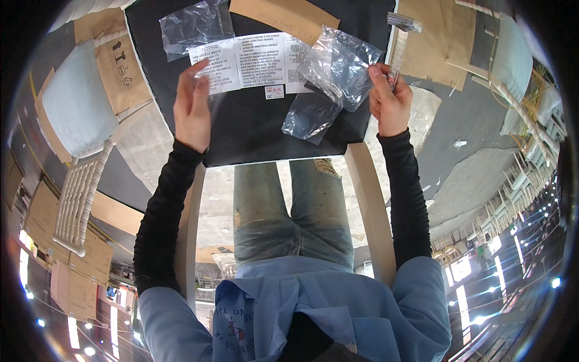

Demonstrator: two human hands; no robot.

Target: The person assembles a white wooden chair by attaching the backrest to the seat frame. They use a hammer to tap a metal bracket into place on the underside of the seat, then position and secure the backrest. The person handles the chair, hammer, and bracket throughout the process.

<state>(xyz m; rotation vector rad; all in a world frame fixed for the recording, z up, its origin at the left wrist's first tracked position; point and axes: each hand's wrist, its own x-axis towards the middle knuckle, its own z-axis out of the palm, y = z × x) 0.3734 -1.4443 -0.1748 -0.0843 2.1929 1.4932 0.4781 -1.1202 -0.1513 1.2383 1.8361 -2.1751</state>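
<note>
My right hand pinches the edge of a crumpled clear plastic bag between thumb and fingers. My left hand is raised over the left edge of a white printed label, its thumb and fingers apart and slightly blurred. I see nothing held in it. The label lies on black fabric, which looks like the underside of an upturned seat. A small sticker sits just below the label. Another clear bag lies below the held one, and a third clear bag rests at the far left.
Brown cardboard crosses the far edge of the black fabric. Two pale legs stick out toward me. At the far right, a small plastic packet lies near more cardboard. Upholstered chair parts stand at the left.
</note>
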